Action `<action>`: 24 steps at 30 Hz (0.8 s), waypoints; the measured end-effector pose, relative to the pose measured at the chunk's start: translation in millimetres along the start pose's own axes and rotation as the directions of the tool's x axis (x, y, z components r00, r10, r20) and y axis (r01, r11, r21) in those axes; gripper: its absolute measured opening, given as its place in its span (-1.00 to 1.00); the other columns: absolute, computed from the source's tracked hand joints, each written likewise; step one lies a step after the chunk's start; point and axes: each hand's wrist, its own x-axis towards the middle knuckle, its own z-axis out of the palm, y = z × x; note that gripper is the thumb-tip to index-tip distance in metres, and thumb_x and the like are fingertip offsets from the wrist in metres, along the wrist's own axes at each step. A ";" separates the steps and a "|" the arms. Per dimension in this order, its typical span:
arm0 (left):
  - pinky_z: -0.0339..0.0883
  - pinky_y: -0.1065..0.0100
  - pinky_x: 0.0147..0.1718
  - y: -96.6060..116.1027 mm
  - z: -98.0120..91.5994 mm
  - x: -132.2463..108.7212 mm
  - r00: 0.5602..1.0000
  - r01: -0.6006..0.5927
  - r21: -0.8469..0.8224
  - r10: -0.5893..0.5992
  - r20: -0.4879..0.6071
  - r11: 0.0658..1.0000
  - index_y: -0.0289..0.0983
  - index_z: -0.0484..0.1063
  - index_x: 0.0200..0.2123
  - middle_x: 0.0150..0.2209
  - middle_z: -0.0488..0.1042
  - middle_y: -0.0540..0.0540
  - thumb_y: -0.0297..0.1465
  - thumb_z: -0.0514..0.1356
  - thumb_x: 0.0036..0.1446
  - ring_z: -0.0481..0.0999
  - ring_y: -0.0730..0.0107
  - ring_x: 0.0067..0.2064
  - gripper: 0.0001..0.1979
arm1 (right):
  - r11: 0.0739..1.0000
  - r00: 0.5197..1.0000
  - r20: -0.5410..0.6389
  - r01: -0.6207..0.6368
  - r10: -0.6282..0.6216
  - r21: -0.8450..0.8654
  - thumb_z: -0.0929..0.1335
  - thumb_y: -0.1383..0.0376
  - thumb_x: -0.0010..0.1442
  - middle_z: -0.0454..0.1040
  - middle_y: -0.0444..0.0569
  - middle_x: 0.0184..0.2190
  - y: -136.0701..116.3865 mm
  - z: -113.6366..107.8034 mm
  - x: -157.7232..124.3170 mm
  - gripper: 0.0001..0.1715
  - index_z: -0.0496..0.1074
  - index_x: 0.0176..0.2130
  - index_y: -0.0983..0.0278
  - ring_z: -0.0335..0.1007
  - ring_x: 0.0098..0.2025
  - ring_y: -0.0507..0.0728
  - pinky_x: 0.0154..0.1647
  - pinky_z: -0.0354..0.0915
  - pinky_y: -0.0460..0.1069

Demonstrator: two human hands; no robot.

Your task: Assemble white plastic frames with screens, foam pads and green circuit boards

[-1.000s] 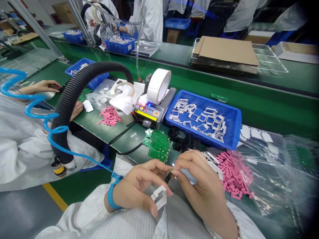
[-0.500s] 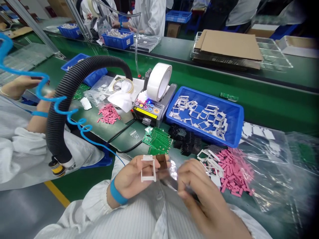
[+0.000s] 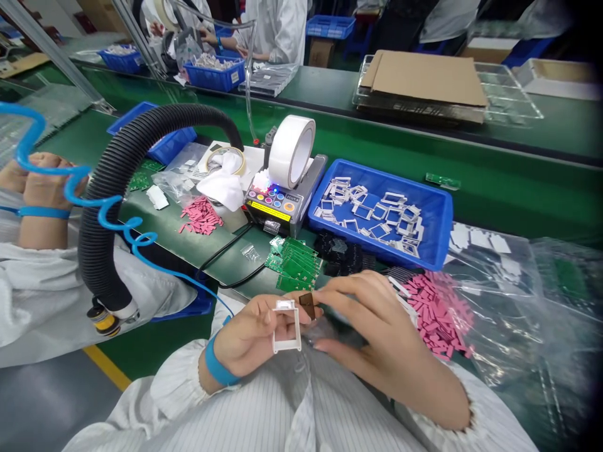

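Fingers of the left hand half curled over an upturned palm, with a thin white frame pinched near the thumb, its open middle facing the camera. Just beside that frame, at the tips of the same fingers, a small dark brown piece, flat and roughly rectangular. Around the left wrist, a blue band above a gathered white sleeve. From the lower right, the right hand, knuckles up, wrist angled inward, index finger stretched out to the edge of the brown piece and thumb well below, with a wide gap between the two. Hard to tell (blurred in that gap) about any light contact with the piece or any hold on something clear. Both hands close together, low in the view, in front of a striped white coat. Beyond the hands, on a green bench: overlapping green circuit boards, a heap of black parts, and a blue tray with more white frames inside. Near the right forearm, a pile of pink strips, partly under clear plastic. At far left, past a thick black hose, a co-worker's hands drawn together.
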 end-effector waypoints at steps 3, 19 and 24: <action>0.29 0.43 -0.31 0.5 4.3 1.0 1.000 0.026 0.048 -0.026 -0.013 0.998 -0.37 0.58 -0.34 -0.34 0.44 -0.10 -0.13 0.34 -0.11 0.43 0.42 -0.30 -0.60 | 0.999 0.999 0.026 0.034 -0.034 -0.032 0.34 0.19 0.21 0.47 -0.01 -0.21 -4.8 2.3 11.4 -0.74 0.40 -0.12 0.25 0.30 -0.18 0.13 -0.04 0.10 0.15; 0.24 0.22 0.02 -2.5 -2.7 8.7 0.993 -0.077 0.061 0.082 -0.090 0.995 -0.28 0.54 -0.17 -0.11 0.57 -0.20 -0.13 0.28 -0.02 0.50 0.20 -0.03 -0.59 | 0.975 0.990 -0.142 -0.012 -0.020 -0.223 0.31 0.12 0.21 0.48 -0.02 -0.34 13.0 -3.6 2.9 -0.75 0.38 -0.22 0.25 0.34 -0.19 0.20 0.18 -0.08 0.35; 0.35 0.33 -0.33 -13.2 3.5 21.1 0.991 -0.111 0.103 0.102 0.085 0.989 -0.32 0.54 -0.24 -0.44 0.56 -0.14 0.03 0.25 -0.11 0.52 0.33 -0.40 -0.46 | 0.999 0.972 -0.232 0.027 -0.036 -0.039 0.27 0.08 0.24 0.44 -0.04 -0.36 -7.7 8.1 6.9 -0.70 0.36 -0.18 0.24 0.34 -0.19 0.16 0.20 -0.09 0.33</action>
